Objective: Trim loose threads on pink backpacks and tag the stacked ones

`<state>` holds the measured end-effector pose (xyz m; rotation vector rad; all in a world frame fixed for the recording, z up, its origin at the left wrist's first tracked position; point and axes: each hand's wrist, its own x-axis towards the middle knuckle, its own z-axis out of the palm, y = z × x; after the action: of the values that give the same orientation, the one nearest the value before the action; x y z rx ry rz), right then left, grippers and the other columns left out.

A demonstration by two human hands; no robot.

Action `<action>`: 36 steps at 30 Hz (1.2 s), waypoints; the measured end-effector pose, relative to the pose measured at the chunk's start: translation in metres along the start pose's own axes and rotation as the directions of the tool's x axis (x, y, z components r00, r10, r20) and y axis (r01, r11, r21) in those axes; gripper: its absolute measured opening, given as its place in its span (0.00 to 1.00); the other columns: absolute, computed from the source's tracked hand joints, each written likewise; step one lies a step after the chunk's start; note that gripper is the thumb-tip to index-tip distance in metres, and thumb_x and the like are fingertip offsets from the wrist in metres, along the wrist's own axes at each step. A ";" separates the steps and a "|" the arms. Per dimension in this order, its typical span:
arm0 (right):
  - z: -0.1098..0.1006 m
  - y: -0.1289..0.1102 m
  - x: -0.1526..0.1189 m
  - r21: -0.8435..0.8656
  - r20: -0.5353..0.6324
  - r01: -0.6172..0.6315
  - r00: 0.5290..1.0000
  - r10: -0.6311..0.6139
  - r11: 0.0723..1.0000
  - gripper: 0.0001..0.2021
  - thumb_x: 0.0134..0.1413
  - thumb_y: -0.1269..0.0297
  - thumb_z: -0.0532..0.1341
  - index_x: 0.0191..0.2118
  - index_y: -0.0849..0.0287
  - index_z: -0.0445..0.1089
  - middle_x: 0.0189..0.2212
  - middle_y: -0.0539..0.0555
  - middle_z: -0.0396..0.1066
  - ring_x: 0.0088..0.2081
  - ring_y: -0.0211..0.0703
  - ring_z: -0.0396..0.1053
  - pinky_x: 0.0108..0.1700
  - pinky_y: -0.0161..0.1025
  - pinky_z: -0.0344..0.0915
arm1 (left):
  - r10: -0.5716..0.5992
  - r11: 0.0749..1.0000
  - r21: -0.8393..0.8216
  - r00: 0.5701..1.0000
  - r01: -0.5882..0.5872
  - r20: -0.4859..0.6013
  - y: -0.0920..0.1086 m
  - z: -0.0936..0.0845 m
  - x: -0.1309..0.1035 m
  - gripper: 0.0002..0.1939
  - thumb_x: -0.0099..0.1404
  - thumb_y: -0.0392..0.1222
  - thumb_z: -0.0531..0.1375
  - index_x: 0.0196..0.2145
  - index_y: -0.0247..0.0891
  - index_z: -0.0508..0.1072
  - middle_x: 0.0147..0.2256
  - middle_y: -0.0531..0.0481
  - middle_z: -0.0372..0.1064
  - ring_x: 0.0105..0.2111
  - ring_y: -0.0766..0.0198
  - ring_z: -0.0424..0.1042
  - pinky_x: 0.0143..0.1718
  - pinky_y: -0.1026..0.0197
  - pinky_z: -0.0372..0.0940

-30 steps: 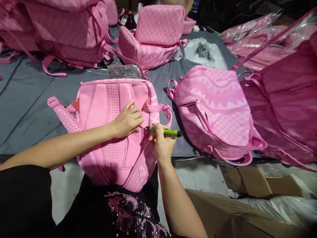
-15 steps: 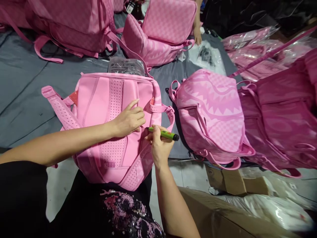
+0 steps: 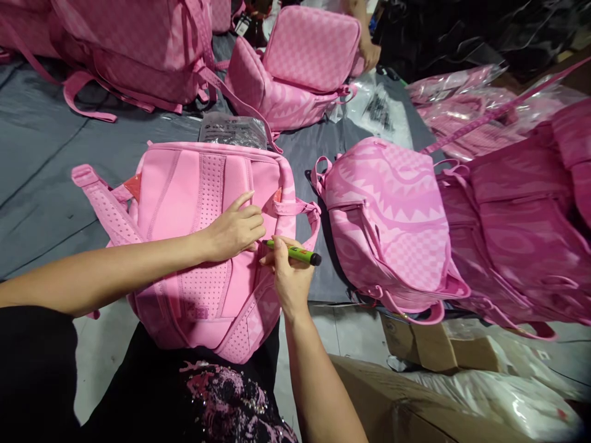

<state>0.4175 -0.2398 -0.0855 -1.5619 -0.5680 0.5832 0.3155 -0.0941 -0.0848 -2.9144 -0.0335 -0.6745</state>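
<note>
A pink backpack lies with its padded back panel up, at the table's front edge and over my lap. My left hand presses on the middle of the panel, its fingers bent around a fold or strap of the pink material. My right hand grips a green marker with a black end pointing right. The marker's other end points left, close to the left hand's fingertips and the panel. Whether the tip touches the material is too small to tell.
Another pink backpack lies to the right, with darker ones beyond it. More pink bags stand at the back, near another person's hand. Cardboard boxes and a white plastic bag lie below right.
The view has shifted slightly, so most things appear a little lower and to the left. The other person's hand at the back has lifted a little. My hands keep their holds.
</note>
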 end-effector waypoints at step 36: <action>-0.076 -0.051 -0.035 -0.260 0.514 0.965 0.135 -0.847 -0.004 0.26 0.56 0.73 0.61 0.60 0.51 0.65 0.41 0.55 0.78 0.41 0.47 0.77 0.43 0.44 0.74 | -0.302 0.923 -0.176 0.929 0.341 0.215 0.083 -0.136 -0.003 0.14 0.66 0.53 0.59 0.34 0.39 0.76 0.30 0.50 0.77 0.27 0.59 0.74 0.24 0.58 0.61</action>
<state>0.4413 -0.3159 -0.0290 -1.1937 -1.9223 -0.5956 0.2577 -0.1967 0.0231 -3.2033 -0.5063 -0.4712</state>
